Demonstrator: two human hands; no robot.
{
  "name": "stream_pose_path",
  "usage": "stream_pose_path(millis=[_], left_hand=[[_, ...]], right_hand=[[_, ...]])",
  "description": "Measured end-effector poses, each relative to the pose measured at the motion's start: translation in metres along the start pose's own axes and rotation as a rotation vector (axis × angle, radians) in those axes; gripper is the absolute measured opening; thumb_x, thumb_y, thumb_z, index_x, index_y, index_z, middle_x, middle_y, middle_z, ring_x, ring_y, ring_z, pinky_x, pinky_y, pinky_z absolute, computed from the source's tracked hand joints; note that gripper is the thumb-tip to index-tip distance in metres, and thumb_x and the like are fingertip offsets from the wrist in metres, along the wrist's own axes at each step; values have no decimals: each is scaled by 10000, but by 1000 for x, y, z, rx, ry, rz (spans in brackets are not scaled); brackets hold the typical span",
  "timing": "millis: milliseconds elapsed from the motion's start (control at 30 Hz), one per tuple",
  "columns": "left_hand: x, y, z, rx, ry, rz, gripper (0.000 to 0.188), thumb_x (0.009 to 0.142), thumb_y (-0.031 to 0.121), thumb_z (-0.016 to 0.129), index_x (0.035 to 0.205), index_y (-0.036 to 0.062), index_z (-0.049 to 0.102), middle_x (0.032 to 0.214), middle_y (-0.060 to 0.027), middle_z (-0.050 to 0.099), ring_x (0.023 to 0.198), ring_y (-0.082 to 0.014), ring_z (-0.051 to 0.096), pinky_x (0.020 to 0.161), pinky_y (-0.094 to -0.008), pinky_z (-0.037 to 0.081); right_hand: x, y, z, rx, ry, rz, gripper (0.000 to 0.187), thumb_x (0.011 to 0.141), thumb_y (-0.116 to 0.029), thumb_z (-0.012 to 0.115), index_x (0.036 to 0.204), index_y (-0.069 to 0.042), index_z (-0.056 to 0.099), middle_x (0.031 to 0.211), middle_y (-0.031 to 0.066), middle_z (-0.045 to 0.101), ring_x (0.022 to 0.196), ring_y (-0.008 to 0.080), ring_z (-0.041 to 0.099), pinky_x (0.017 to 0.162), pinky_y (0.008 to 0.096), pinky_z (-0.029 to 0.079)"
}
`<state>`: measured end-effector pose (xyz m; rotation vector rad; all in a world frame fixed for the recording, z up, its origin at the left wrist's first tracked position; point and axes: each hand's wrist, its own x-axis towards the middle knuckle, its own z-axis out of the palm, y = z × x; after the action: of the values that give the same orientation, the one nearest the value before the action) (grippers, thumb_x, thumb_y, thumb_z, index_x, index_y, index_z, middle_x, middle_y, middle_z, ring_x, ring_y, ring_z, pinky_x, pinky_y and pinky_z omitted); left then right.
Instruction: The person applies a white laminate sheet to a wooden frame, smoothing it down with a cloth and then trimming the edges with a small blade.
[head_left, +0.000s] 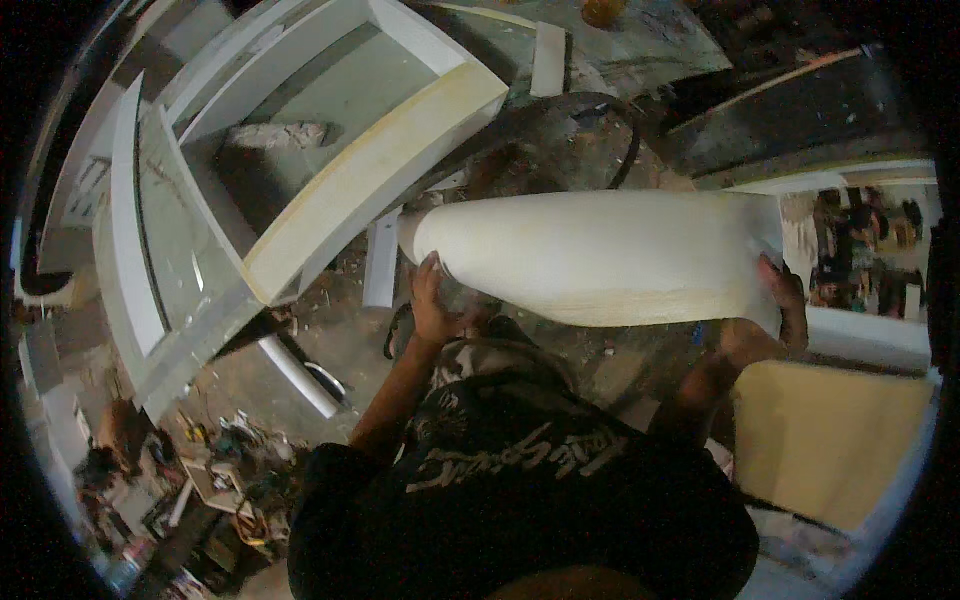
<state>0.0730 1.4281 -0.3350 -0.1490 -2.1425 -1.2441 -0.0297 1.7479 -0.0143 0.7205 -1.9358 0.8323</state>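
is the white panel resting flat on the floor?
No: the white panel is held up, with the left hand at one end and the right hand at the other.

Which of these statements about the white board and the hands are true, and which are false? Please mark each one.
1. Both hands hold the long white board. True: the left hand takes its narrow end and the right hand its wide end.
2. The board lies flat on the floor. False: it is held up in front of the person, above the floor.
3. A white open-framed cabinet is to the person's left. True.
4. The right hand holds a hammer. False: its grip is on the edge of the board only.
5. Small tools and clutter lie on the floor at lower left. True.
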Motion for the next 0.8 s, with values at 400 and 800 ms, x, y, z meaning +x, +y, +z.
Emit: stream_pose_path(millis=[400,800], left_hand=[[-21,33,-7,343,193,-63,1012,727,495,746,1474,10,266,1455,-303,366,1363,-444,365,1135,-600,170],[-95,26,-60,495,760,-274,1021,814,632,630,1513,44,175,1516,-251,261,1367,-389,335,1101,-546,278]], right_hand=[[17,13,45,-34,55,213,73,756,-32,682,805,22,687,782,141,694,743,263,662,759,414,563],[17,35,80,297,-167,379,162,692,76,722,765,-26,618,770,62,628,657,142,591,632,268,512]])
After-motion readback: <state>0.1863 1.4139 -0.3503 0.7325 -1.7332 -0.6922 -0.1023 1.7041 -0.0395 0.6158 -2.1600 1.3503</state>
